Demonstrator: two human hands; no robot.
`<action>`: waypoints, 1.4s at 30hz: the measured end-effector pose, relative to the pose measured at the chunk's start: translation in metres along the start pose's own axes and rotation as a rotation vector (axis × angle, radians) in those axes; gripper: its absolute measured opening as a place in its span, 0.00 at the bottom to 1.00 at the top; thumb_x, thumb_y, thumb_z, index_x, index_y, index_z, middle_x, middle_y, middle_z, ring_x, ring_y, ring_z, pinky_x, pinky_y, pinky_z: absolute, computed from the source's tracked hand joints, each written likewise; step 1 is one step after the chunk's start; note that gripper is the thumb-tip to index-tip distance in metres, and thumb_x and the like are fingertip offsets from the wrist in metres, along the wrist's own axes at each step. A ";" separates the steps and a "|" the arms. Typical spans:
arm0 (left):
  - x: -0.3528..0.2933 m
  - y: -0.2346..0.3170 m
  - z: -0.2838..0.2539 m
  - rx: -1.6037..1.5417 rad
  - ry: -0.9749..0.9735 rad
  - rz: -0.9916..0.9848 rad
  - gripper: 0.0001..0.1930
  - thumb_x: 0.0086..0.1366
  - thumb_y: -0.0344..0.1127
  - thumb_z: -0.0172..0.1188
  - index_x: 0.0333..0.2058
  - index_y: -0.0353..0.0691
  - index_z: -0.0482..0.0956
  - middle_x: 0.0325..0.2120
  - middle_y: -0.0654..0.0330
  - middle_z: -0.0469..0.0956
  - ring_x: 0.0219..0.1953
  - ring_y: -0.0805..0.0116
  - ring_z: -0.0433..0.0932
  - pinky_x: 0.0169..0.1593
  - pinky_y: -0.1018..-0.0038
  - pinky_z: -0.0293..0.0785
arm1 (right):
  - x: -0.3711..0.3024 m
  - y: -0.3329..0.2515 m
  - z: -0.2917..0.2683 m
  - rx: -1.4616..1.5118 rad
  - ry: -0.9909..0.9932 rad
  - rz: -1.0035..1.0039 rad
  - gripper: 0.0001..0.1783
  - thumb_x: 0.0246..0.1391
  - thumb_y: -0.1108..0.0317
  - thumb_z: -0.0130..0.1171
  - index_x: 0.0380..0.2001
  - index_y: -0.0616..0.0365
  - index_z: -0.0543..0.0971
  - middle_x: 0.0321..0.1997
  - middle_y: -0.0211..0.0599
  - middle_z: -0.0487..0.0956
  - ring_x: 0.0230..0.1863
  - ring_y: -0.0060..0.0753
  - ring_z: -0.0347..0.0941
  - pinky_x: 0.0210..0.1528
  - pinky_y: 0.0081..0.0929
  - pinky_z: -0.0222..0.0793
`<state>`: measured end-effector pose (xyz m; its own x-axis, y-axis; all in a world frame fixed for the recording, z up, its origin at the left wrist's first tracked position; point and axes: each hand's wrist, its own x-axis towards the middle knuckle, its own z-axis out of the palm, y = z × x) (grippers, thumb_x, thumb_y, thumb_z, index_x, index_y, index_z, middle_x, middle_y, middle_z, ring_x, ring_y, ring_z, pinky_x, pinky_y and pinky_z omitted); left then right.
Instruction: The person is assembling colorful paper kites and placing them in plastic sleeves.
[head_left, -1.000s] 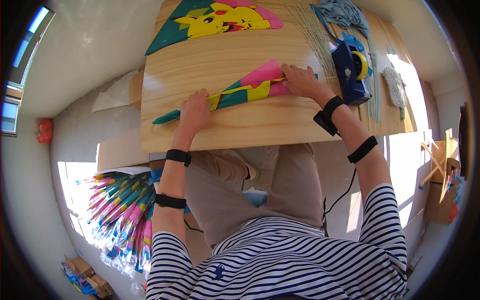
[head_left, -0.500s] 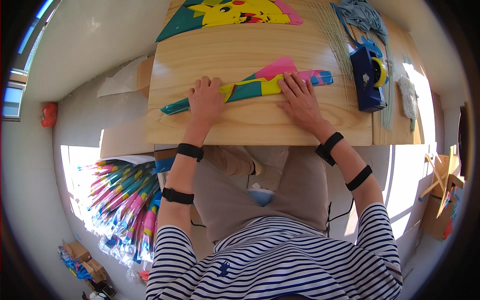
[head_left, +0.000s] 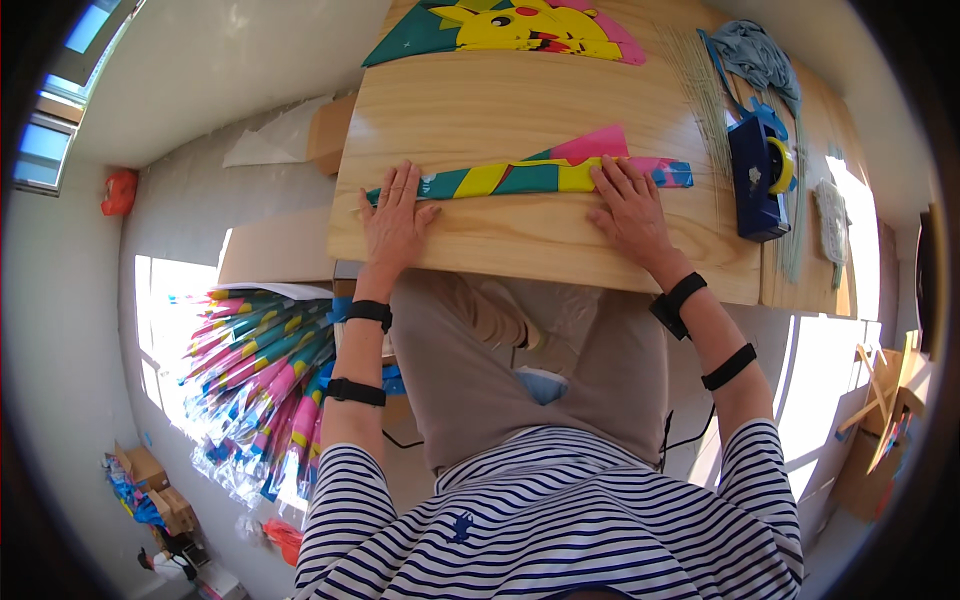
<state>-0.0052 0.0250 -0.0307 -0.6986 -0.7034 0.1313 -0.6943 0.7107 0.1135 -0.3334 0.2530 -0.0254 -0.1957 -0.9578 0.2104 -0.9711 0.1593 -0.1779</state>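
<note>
A long, narrow folded kite (head_left: pixel 528 180) in green, yellow and pink lies across the wooden table in front of me. One pink flap of it sticks out on the far side, and blue pieces show at its right end. My left hand (head_left: pixel 396 215) lies flat across its left end, fingers stretched forward and thumb out to the side. On its right part rests my right hand (head_left: pixel 632 212), fingers extended and pressing down. Neither hand is closed around anything. Farther back on the table lies a spread printed kite sheet (head_left: pixel 530 32) with a yellow cartoon figure.
At the table's right stand a blue tape dispenser (head_left: pixel 757 185) with yellow tape, thin rods (head_left: pixel 700 95), a grey-blue cloth (head_left: pixel 757 62) and a clear packet (head_left: pixel 831 222). Many wrapped colourful bundles (head_left: pixel 255 370) are piled low at my left, beside a cardboard box (head_left: pixel 275 248).
My left hand has slid left along the folded kite to its left end. The kite's near side now lies smoother and straighter. My right hand stays near the right part. The view has shifted slightly.
</note>
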 end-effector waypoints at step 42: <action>-0.033 0.171 -0.009 -0.255 0.099 0.301 0.36 0.54 0.54 0.73 0.60 0.49 0.77 0.56 0.55 0.71 0.62 0.50 0.65 0.71 0.41 0.51 | -0.046 -0.039 -0.026 0.103 0.266 -0.181 0.05 0.48 0.73 0.60 0.30 0.56 0.81 0.35 0.36 0.76 0.48 0.45 0.72 0.60 0.45 0.66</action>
<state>-0.0994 0.1703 -0.0070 -0.8352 -0.4679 0.2890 -0.3876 0.8736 0.2943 -0.2901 0.2967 -0.0032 -0.0633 -0.8700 0.4889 -0.9769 -0.0461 -0.2084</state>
